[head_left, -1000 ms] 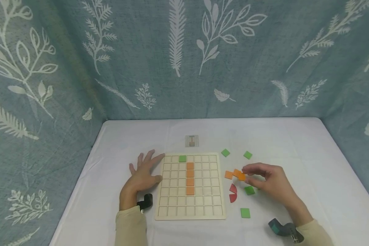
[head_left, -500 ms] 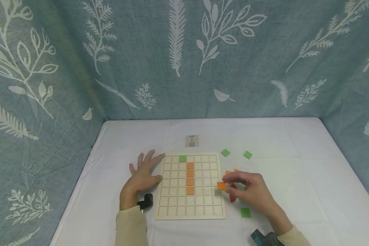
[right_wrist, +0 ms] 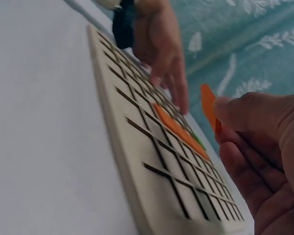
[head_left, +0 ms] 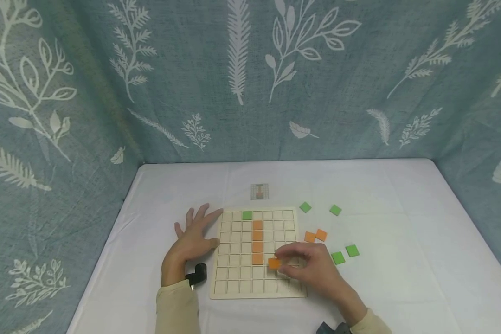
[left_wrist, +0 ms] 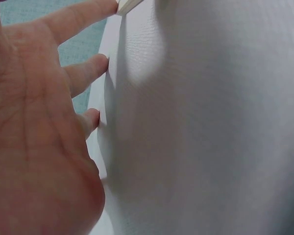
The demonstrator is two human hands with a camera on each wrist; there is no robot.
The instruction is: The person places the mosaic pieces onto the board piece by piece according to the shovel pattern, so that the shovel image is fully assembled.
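The tabletop in front of me is white, with thin creases, and its far corners are round. Past its far edge I see a blue-green curtain, which goes past the left and right edges too. White plants are on it: a big branch beyond the left edge, a tall feathery leaf and a little leaf above the far edge.

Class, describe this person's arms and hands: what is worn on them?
The left hand and right hand are both bare, without gloves. The left sleeve and right sleeve are plain beige. A black wrist device is worn on the left, a dark wrist device on the right.
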